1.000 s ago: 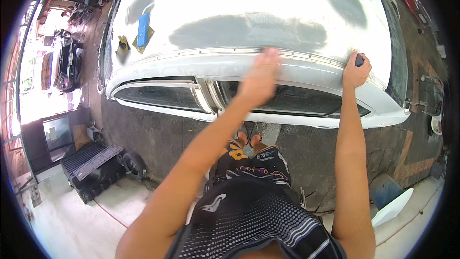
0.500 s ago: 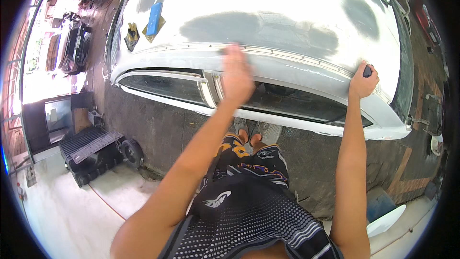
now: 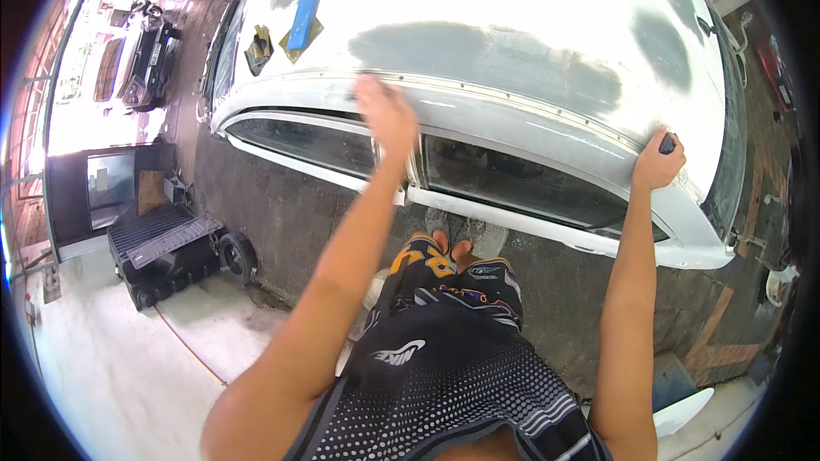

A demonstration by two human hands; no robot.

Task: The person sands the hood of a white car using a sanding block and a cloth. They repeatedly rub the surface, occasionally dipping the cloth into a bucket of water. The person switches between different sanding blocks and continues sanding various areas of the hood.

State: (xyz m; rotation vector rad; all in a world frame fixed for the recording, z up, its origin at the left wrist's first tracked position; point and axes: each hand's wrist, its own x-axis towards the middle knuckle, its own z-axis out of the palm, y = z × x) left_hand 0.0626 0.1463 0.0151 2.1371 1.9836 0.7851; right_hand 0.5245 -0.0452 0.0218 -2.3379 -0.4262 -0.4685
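My left hand [image 3: 389, 118] is blurred, its fingers stretched out flat over the edge of the car roof [image 3: 547, 26], beside the thin trim channel [image 3: 465, 85] with its row of small dots. A dark patch shows by its fingertips; what it is, I cannot make out. At the roof's right end, my right hand [image 3: 658, 162] is closed around a small black object [image 3: 666, 144], with its fingers resting on the roof edge. Dull grey patches [image 3: 418, 47] mark the pale paint.
On the roof at left lie a blue block [image 3: 303, 21] on a brownish sheet [image 3: 299, 47] and a crumpled yellow-and-black piece [image 3: 258, 51]. Side windows [image 3: 512, 179] run below the roof edge. A ribbed black bin [image 3: 162, 248] stands lower left. Another car [image 3: 147, 64] is beyond.
My left hand has slid left along the roof edge, its fingers still stretched. My right hand keeps its hold at the roof's right end. The whole view has shifted slightly.
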